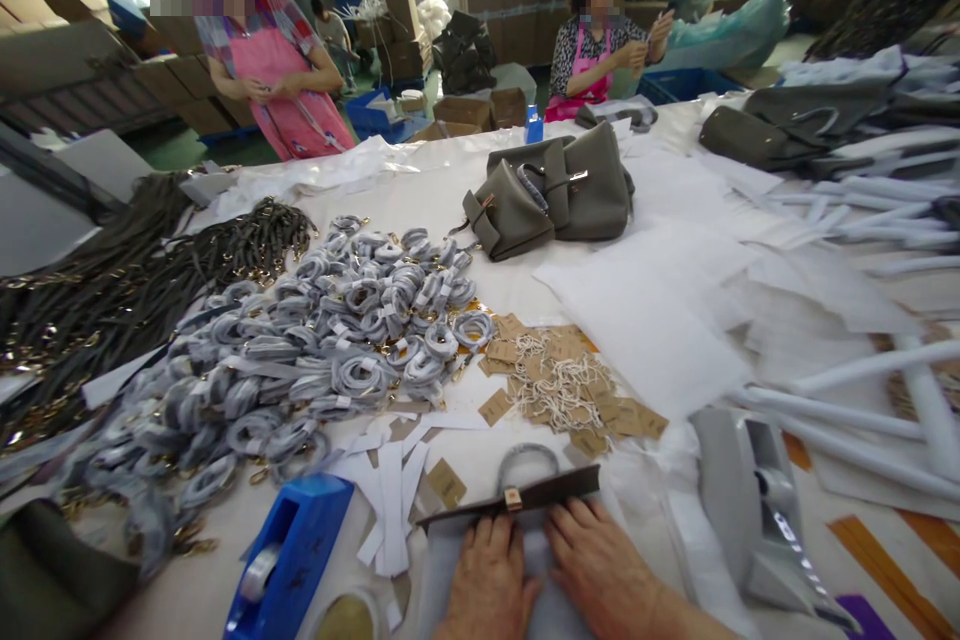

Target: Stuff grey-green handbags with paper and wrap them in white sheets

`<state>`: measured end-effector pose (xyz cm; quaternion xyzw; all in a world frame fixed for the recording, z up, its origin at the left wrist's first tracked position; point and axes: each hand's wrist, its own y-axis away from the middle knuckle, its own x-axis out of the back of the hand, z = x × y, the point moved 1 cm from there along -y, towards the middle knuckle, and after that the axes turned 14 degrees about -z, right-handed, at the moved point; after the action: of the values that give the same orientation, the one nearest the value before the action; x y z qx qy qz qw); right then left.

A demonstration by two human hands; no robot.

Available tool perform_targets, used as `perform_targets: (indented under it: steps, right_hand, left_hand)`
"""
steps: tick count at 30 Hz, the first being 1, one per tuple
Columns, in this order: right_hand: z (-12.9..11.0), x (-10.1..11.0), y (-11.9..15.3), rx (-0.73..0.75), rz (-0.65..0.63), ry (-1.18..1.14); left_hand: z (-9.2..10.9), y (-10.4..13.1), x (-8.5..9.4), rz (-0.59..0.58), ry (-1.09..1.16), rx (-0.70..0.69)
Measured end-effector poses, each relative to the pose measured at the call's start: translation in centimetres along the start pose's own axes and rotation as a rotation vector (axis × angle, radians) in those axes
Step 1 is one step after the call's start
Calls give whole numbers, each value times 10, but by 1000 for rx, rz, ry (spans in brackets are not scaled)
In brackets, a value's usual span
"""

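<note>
My left hand [489,572] and my right hand [604,560] lie side by side, fingers stretched out, on a pale translucent sheet. Beneath their fingertips is the edge of a dark grey-brown handbag [559,488] with a gold clasp [513,498]. Its wrapped handle [527,461] stands up beyond the fingers. The sheet covers most of the bag's body, which is hidden. Just past the bag are a brown card tag [446,483] and white paper strips [391,495]. A blue tape dispenser [289,550] stands to the left and a grey one [754,510] to the right.
Wrapped grey straps [360,295] are heaped at left, beside dark straps [247,240]. String tags [559,380] lie mid-table. Finished-looking handbags [585,185] stand farther back. White sheets [645,310] and rolled tubes [832,420] lie right. Two people in pink aprons [281,70] are across the table.
</note>
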<state>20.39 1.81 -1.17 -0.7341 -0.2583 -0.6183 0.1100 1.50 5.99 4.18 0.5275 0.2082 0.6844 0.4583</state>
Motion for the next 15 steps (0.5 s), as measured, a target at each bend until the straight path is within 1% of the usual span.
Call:
perform_targets:
  steps: [3, 6, 9, 12, 15]
  right_hand:
    - [-1, 9, 2, -74, -148, -83]
    - [0, 18, 2, -104, -210, -159]
    - [4, 28, -3, -108, -258, -239]
    - [7, 41, -8, -128, -328, -289]
    - [7, 50, -10, -155, -375, -328]
  left_hand:
    - [3, 9, 10, -25, 24, 15]
    - [7, 16, 22, -25, 58, 56]
    - [8, 19, 31, -9, 79, 35]
    - [6, 20, 34, -11, 82, -5]
    - [4, 21, 33, -21, 102, -6]
